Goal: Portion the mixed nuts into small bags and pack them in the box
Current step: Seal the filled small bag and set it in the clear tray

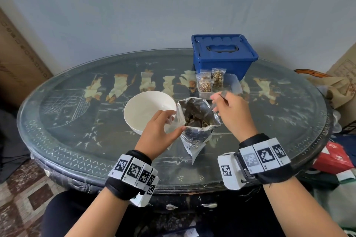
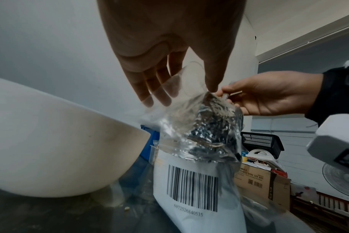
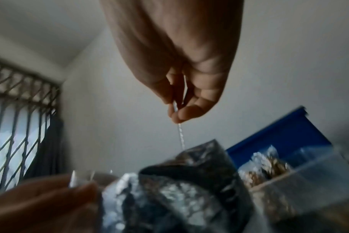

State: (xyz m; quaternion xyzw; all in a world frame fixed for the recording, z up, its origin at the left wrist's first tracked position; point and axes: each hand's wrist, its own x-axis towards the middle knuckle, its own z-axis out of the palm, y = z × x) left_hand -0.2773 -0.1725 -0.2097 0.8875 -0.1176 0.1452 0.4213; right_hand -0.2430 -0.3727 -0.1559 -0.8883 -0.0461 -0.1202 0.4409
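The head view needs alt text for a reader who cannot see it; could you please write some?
A person's right hand dips a thin metal utensil into an open foil nut pouch while the left hand holds a small clear bag beside it. Behind stand a white bowl, a clear tub with two filled bags, and a closed blue box.

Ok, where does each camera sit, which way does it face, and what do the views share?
Head: worn on the head, looks down at the table, foil bag, bowl and blue box; both forearms and hands show.
Left wrist: low, looks along the left hand holding a clear bag; the right hand shows.
Right wrist: blurred, looks along the right hand pinching a spoon handle above the foil bag.
Shared: all three show the foil bag.
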